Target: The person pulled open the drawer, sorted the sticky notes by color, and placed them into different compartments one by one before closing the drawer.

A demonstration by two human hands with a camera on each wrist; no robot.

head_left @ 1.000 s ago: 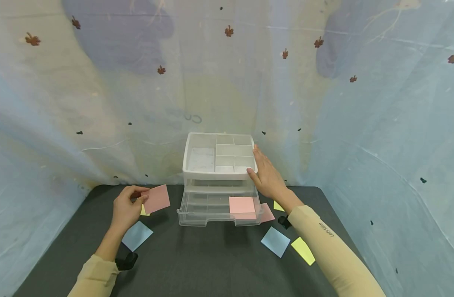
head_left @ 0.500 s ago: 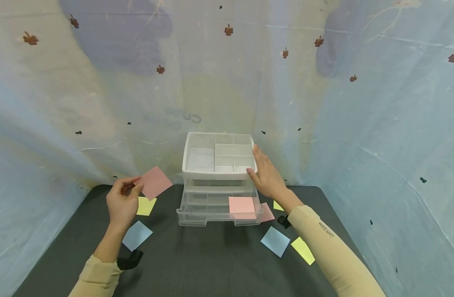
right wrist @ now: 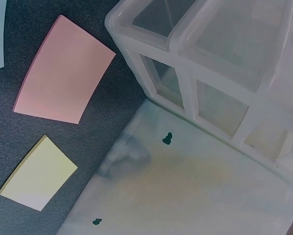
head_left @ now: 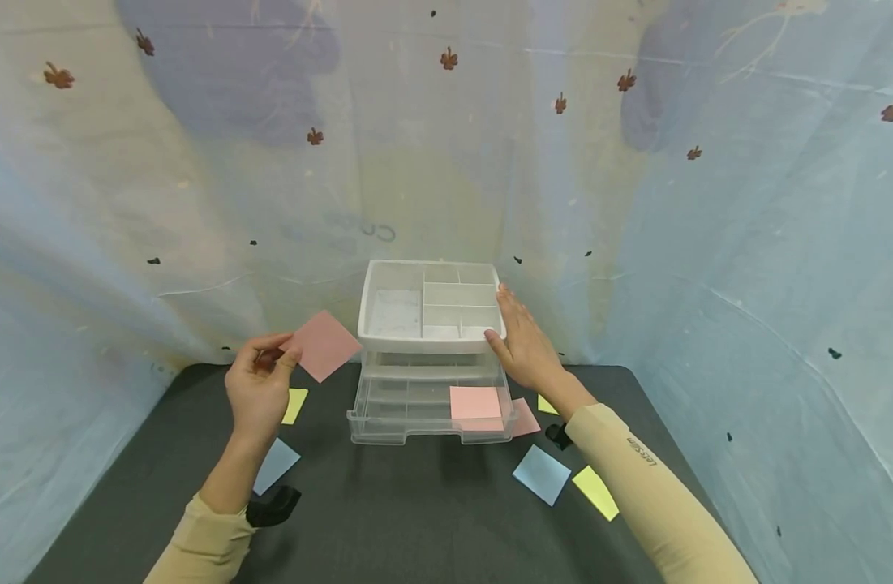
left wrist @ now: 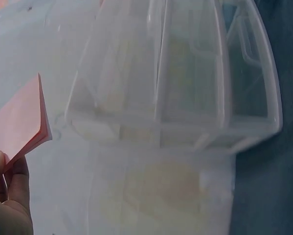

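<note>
My left hand (head_left: 259, 389) pinches a pink sticky note pad (head_left: 324, 347) by one corner, raised off the table just left of the white plastic drawer organizer (head_left: 431, 345). In the left wrist view the held pad (left wrist: 19, 120) has its layered edge showing. My right hand (head_left: 522, 349) rests against the right side of the organizer's top tray, fingers extended and thumb at the front corner. A clear lower drawer (head_left: 424, 428) is pulled out toward me. Inside it, at the right, lies another pink sticky note pad (head_left: 477, 408).
On the dark table (head_left: 417, 519), a yellow pad (head_left: 294, 405) and a blue pad (head_left: 276, 465) lie left. A pink pad (right wrist: 65, 73), a blue pad (head_left: 542, 475) and yellow pads (head_left: 596, 492) lie right. A patterned curtain (head_left: 446, 162) hangs behind.
My left hand has lifted the pink pad from low over the yellow pad and carried it up and right toward the organizer. My right hand has stayed in place.
</note>
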